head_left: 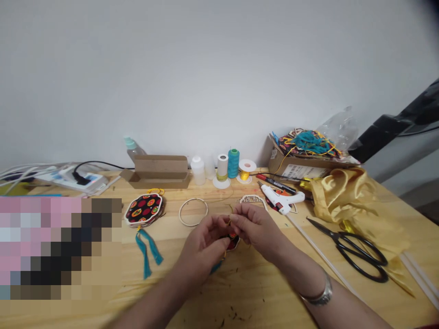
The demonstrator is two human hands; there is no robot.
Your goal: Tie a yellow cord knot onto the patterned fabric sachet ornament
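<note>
Near the middle of the table my left hand (207, 242) is closed, its curled fingers around a patterned fabric ornament (233, 242) that shows partly beneath both hands. A bit of teal tassel (216, 267) hangs below my left palm. My right hand (256, 228) is pinched, thumb against forefinger, at a thin yellow-green cord (230, 209) by the ornament's top. Fingers hide most of the ornament and the cord's end. Just behind my hands lie a pale ring (180, 214) and a cut-out lattice piece (253, 199).
Left of my hands, patterned ornaments (144, 209) are stacked with a teal tassel. Thread spools (233, 163), a white bottle (198, 170) and cardboard boxes (161, 183) line the wall. A glue gun (281, 197), black scissors (360, 253) and gold cloth (346, 196) lie to the right.
</note>
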